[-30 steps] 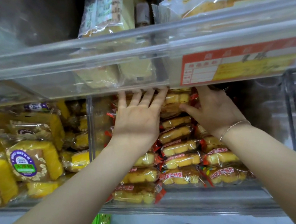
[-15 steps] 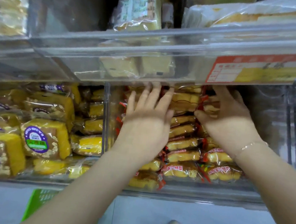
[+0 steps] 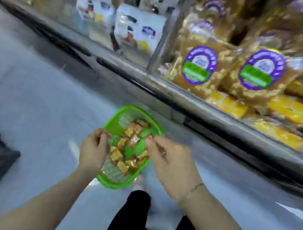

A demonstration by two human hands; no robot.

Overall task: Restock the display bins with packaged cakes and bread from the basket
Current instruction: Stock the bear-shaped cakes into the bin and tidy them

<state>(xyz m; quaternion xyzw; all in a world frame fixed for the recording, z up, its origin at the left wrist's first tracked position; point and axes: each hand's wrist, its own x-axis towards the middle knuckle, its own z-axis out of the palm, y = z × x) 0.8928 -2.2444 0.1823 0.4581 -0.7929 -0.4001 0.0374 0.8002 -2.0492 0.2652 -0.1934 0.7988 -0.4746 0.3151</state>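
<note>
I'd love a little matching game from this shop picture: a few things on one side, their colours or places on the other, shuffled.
Things:
1. basket
2. small packaged cakes
3. round labels on the bagged cakes
4. bracelet

Descriptions:
A. purple with a green band
B. on the right wrist
C. bright green, on the floor
D. gold and red wrappers, inside the basket

Pairs: 1-C, 2-D, 3-A, 4-B

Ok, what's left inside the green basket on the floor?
The green basket holds a loose pile of small cake packets in gold and red wrappers, with bare green bottom showing. The left hand and right hand cover its edges; blur prevents a count.
</note>
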